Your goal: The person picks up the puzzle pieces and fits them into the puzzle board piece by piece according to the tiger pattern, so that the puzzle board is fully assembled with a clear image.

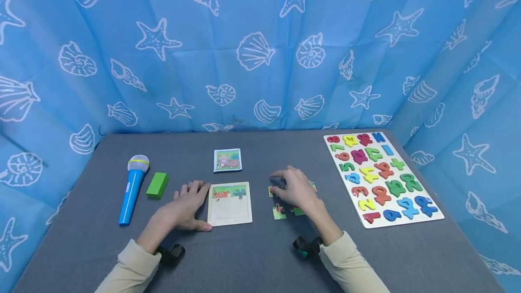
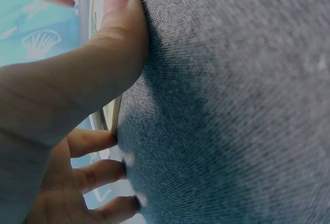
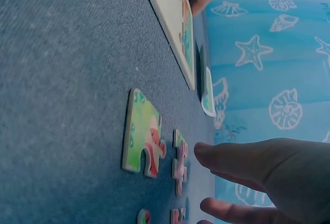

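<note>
A shallow wooden puzzle tray (image 1: 230,214) lies mid-table, with a strip of picture along its top and bare wood below. My left hand (image 1: 185,209) rests at its left side with fingers spread; the thumb (image 2: 121,23) touches the tray's edge near the lower corner. To the right, my right hand (image 1: 299,189) hovers over several loose jigsaw pieces, thumb and fingers apart, with nothing visibly held. One green and red piece (image 3: 140,134) lies flat in the right wrist view, and another piece (image 3: 179,162) is near the thumb tip. The hand partly hides the other pieces in the head view.
Behind the tray lies a small picture card (image 1: 228,160). A blue toy microphone (image 1: 132,191) and a green block (image 1: 157,185) are at the left. A white board of coloured numbers and letters (image 1: 390,216) lies at the right. A blue curtain (image 1: 260,85) hangs behind the table.
</note>
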A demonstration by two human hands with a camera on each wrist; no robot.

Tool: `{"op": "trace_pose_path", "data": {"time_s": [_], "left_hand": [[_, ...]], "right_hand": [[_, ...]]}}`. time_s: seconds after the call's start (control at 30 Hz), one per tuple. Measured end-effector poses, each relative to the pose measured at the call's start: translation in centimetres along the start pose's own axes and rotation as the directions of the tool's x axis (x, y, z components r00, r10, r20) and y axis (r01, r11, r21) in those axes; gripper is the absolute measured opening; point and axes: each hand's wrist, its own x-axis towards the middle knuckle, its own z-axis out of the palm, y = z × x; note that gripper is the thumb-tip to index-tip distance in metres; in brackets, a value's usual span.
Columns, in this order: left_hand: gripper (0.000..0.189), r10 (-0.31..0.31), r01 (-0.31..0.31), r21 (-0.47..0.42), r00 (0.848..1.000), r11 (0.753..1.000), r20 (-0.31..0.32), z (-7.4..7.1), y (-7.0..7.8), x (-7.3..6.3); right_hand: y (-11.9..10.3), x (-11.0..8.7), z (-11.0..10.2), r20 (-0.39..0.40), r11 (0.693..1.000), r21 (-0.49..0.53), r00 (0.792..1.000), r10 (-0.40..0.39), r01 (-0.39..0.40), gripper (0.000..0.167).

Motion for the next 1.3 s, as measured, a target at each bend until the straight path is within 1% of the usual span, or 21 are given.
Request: {"op": "trace_pose_path", "data": {"time_s": [0.27,0.57,0.83,1.3], "left_hand": [[0.115,0.001,-0.001,-0.005,1.000,1.000,0.018,-0.1,-0.2,0.0],[0.115,0.009,-0.009,-0.012,1.000,1.000,0.016,-0.1,-0.2,-0.1],[0.114,0.011,-0.011,-0.003,1.000,1.000,0.019,-0.2,-0.4,0.0],[0.115,0.004,-0.005,0.009,1.000,1.000,0.020,0.0,-0.4,0.1]], "right_hand": [[-0.1,-0.3,0.2,0.028,1.000,-0.014,0.999,-0.016,0.016,0.034],[-0.6,-0.4,0.7,0.053,0.998,-0.046,0.998,-0.031,0.033,0.030],[-0.8,-0.4,0.9,0.045,0.999,-0.029,0.999,-0.028,0.029,0.021],[-1.0,-0.3,1.2,0.020,0.999,-0.024,0.999,-0.043,0.044,0.022]]}}
